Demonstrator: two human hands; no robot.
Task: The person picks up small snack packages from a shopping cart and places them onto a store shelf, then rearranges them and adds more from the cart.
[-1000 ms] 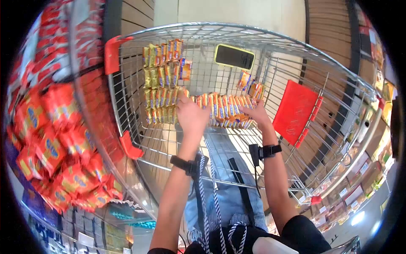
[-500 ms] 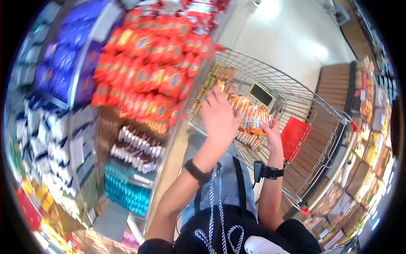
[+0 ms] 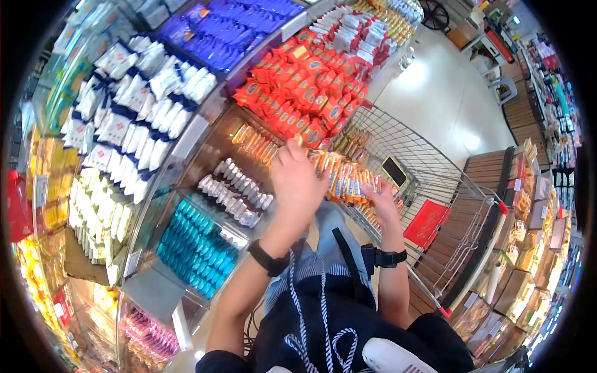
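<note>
A row of small orange-wrapped snack packets [image 3: 342, 177] is squeezed between my two hands, over the near side of the wire shopping cart [image 3: 429, 146]. My left hand [image 3: 297, 180] is closed at the row's left end, close to the shelf; its fingertips are partly hidden. At the right end, my right hand [image 3: 384, 202] presses with thumb and fingers. More orange packets [image 3: 255, 145] lie in a row on the shelf just left of my left hand. Inside the cart are further wrapped snacks [image 3: 351, 142] and a dark, yellow-edged rectangular panel [image 3: 394, 171].
Red packets [image 3: 305, 90] are heaped behind the orange row. White-and-brown packets [image 3: 236, 193] and teal packets [image 3: 196, 248] fill nearer compartments, separated by clear dividers. A red panel [image 3: 427, 222] sits at the cart's near end. Packaged goods [image 3: 525, 248] line the right side.
Both hands have shifted left toward the shelf with the row of orange packets, lifting it from the cart area. The view has turned left, showing more of the shelf.
</note>
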